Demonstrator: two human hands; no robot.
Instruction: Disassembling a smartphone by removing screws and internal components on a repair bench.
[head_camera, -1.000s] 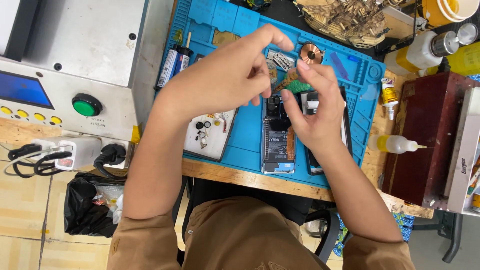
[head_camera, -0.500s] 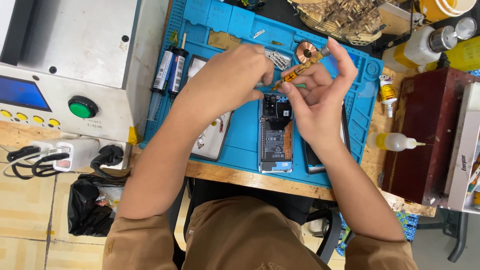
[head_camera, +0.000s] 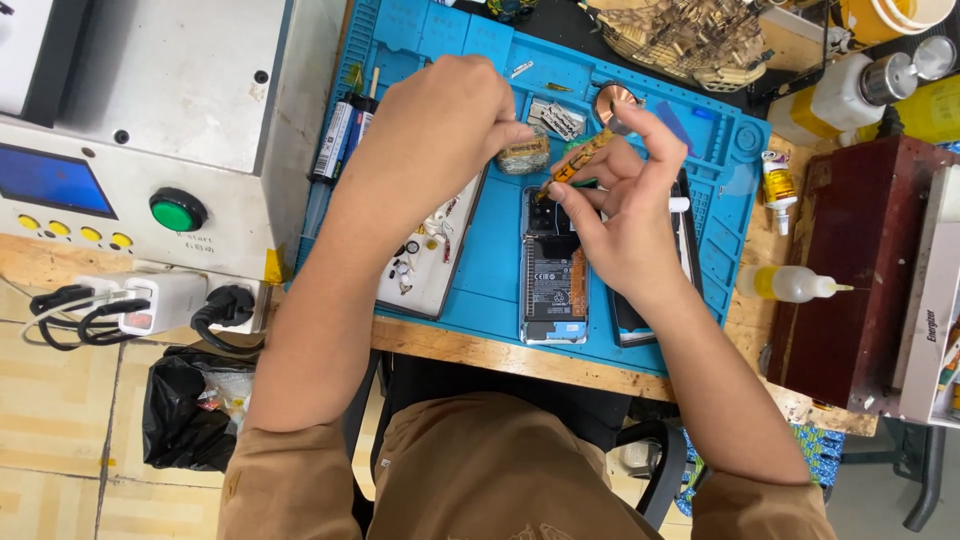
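Note:
An opened phone (head_camera: 553, 275) with its back removed lies lengthwise on a blue work mat (head_camera: 490, 250). Above its top end my right hand (head_camera: 625, 215) pinches a thin orange flex strip (head_camera: 572, 163) between thumb and fingers. My left hand (head_camera: 440, 130) hovers over the mat just left of that strip, fingers curled together, its fingertips near a small rectangular part (head_camera: 524, 155); what they hold is hidden. A dark phone panel (head_camera: 685, 270) lies under my right wrist.
A white tray of small screws and parts (head_camera: 430, 260) lies left of the phone. A grey machine with a green button (head_camera: 176, 212) stands at left, above a power strip (head_camera: 150, 300). Glue bottles (head_camera: 790, 283), a dark red box (head_camera: 860, 270) and a basket (head_camera: 700, 35) sit right and back.
Both hands have lifted from the phone's upper part toward the back of the mat. The orange flex strip is now raised in my right hand, and more of the phone shows.

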